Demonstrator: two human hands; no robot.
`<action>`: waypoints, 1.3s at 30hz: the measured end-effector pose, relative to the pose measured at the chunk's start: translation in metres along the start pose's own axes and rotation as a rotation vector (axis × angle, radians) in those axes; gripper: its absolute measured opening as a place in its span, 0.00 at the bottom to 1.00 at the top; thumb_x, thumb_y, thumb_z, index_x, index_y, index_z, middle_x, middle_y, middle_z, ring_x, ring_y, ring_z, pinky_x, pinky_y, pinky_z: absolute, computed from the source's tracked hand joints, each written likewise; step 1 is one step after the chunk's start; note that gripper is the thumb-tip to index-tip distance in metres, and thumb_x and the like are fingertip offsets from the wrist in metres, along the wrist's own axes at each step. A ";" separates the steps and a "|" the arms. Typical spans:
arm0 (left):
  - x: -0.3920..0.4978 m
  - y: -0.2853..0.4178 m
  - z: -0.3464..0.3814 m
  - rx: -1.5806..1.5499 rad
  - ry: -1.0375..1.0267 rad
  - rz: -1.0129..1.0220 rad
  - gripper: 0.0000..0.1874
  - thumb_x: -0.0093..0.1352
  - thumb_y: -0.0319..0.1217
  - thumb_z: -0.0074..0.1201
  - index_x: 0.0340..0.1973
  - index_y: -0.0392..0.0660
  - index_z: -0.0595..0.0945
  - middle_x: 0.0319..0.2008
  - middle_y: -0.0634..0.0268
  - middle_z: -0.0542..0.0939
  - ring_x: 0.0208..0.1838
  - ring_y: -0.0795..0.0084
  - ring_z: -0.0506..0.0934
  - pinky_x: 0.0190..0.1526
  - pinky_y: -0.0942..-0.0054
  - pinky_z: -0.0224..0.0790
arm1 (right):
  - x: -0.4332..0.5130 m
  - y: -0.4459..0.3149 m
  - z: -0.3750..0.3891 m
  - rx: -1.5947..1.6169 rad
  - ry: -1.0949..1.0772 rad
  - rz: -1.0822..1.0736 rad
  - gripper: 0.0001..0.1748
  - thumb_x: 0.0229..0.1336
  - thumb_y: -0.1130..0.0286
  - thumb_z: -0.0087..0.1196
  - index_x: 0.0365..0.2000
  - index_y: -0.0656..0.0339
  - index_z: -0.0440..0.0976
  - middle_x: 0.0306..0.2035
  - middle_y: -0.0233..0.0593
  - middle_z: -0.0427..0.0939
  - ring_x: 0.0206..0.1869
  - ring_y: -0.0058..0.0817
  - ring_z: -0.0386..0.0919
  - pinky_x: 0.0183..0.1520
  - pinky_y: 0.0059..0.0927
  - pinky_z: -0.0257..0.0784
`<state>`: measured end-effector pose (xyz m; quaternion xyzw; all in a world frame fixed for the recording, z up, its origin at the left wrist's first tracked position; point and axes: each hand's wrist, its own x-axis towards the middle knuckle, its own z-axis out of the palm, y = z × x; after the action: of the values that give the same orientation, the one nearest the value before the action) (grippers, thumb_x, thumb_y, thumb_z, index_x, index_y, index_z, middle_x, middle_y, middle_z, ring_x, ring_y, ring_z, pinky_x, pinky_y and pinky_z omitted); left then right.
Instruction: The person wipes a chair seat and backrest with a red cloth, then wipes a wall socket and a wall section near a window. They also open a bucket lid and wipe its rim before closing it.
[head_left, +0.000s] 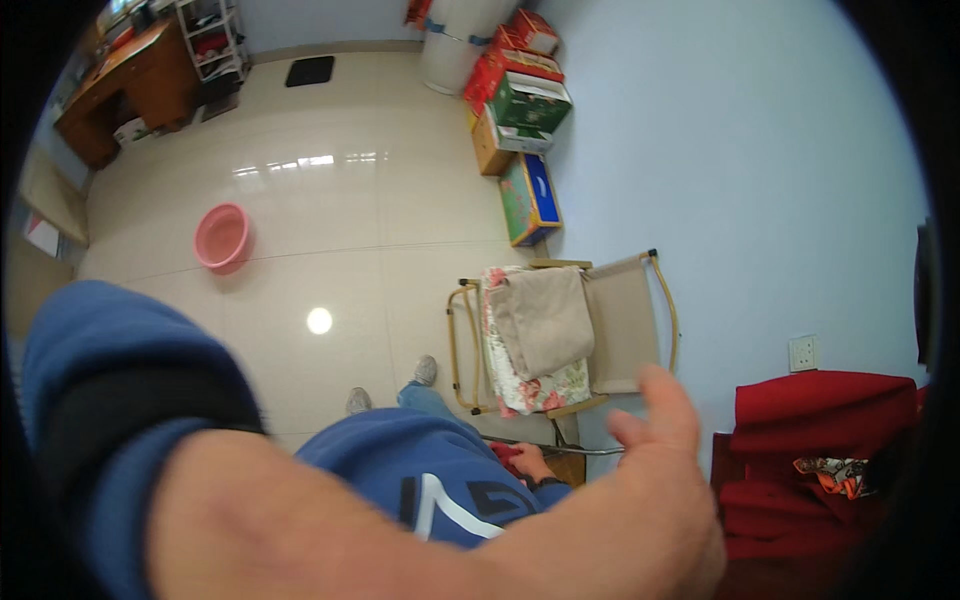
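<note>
My left arm reaches across the front of my body from the left, its blue sleeve pushed up above the bare forearm. My left hand (664, 457) is close to the camera at the lower right, a little blurred, with two digits apart and no object visible in it. Farther down, my right hand (531, 460), dark band at the wrist, grips a red cloth (504, 451). Beside it runs a thin metal rod (589, 451), whose right end passes behind my left hand. Whether my right hand also touches the rod cannot be told.
A beige folding chair (626, 322) holds a folded beige cloth (547, 319) over a floral cushion (532, 394). Red fabric (817, 412) is draped at the right, near a wall socket (803, 353). A pink basin (223, 236) sits on the tiles. Boxes (531, 199) line the wall; a wooden desk (154, 71) stands far left.
</note>
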<state>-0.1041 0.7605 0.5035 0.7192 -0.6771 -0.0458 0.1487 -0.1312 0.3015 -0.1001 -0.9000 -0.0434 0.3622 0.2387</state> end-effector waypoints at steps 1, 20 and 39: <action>0.008 -0.013 -0.003 -0.001 -0.008 0.009 0.31 0.63 0.28 0.59 0.63 0.41 0.72 0.49 0.53 0.80 0.56 0.52 0.76 0.59 0.50 0.65 | 0.009 0.004 -0.010 -0.005 -0.025 0.044 0.21 0.43 0.68 0.65 0.43 0.61 0.83 0.39 0.49 0.85 0.43 0.36 0.84 0.50 0.33 0.77; -0.231 -0.288 0.116 -0.372 0.506 -1.069 0.22 0.66 0.23 0.60 0.57 0.35 0.77 0.46 0.51 0.84 0.49 0.60 0.82 0.51 0.67 0.76 | 0.041 -0.082 -0.082 0.239 0.285 0.332 0.23 0.41 0.71 0.62 0.43 0.61 0.83 0.41 0.52 0.84 0.47 0.45 0.82 0.53 0.36 0.76; -0.446 -0.271 0.460 -1.064 0.315 -1.804 0.20 0.71 0.33 0.53 0.57 0.40 0.77 0.41 0.61 0.83 0.40 0.69 0.83 0.35 0.64 0.74 | -0.066 -0.172 0.050 0.574 0.339 0.643 0.18 0.44 0.76 0.61 0.41 0.65 0.83 0.36 0.46 0.85 0.39 0.38 0.84 0.44 0.36 0.78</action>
<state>-0.0016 1.1423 -0.0690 0.7960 0.2417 -0.3361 0.4416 -0.1970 0.4566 -0.0103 -0.8117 0.3794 0.2631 0.3578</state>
